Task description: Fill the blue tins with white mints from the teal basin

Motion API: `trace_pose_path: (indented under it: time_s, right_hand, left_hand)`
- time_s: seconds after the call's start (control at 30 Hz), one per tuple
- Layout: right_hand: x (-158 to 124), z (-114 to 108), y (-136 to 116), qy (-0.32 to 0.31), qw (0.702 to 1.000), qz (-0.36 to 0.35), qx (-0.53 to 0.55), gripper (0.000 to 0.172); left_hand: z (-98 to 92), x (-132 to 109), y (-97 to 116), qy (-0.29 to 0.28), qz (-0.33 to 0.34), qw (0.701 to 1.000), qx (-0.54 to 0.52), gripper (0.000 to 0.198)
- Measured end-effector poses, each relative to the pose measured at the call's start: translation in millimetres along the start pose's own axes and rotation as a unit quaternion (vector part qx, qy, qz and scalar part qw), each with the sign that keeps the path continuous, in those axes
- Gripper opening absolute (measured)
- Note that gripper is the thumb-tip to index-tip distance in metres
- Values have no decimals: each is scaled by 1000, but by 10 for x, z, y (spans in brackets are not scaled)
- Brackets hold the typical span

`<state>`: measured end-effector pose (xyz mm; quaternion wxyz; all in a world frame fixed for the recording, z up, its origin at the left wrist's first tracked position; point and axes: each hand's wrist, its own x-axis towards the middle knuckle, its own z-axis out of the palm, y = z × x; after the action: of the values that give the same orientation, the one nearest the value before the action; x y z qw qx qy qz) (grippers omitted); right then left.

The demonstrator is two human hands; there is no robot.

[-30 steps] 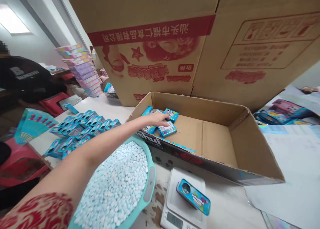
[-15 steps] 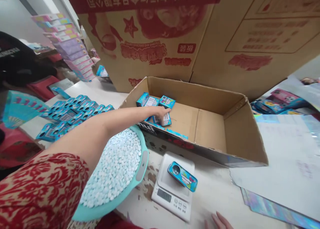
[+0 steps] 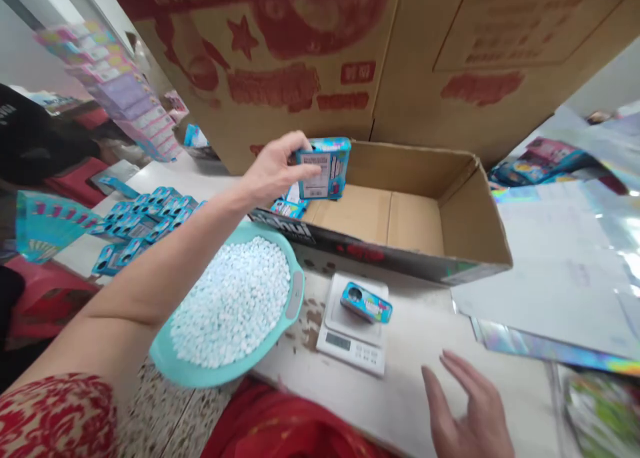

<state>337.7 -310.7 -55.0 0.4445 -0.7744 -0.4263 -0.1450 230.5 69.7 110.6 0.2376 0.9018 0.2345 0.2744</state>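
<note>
My left hand point(image 3: 280, 168) grips a small blue candy box point(image 3: 325, 170) by its side, raised over the left end of a shallow cardboard carton point(image 3: 360, 245). More blue boxes point(image 3: 290, 208) lie in the carton below it. At the lower right my right hand point(image 3: 467, 408) hovers by the table with fingers apart and nothing in them. A white digital scale point(image 3: 353, 348) stands between the hands, and another blue box point(image 3: 367, 303) with a round dark hole rests on its plate. Left of the scale, a turquoise basin point(image 3: 295, 291) holds many small pale candies.
A tall printed cardboard box point(image 3: 300, 65) rises behind the carton. Rows of blue boxes point(image 3: 145, 211) stand on the table at left, near a pink and purple box stack point(image 3: 135, 98). White sheets point(image 3: 550, 258) lie at right. Part of another person point(image 3: 30, 138) shows at far left.
My left hand has lifted a blue candy box up out of the carton. My right hand has come further into view from the bottom edge, fingers spreading. The camera view has shifted.
</note>
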Motion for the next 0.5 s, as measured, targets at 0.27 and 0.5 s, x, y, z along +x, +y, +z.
trace_pose_path:
  time_s: [0.27,0.5]
  right_hand:
    - [510,21,-600,-84,925,143,342,61]
    - [305,-151,-325,15,933,294,209,47]
  left_hand:
    - [315,-1018,1134,-281,-5,940,-193,28]
    - [335,-1417,745,-122,-13,987,-107,36]
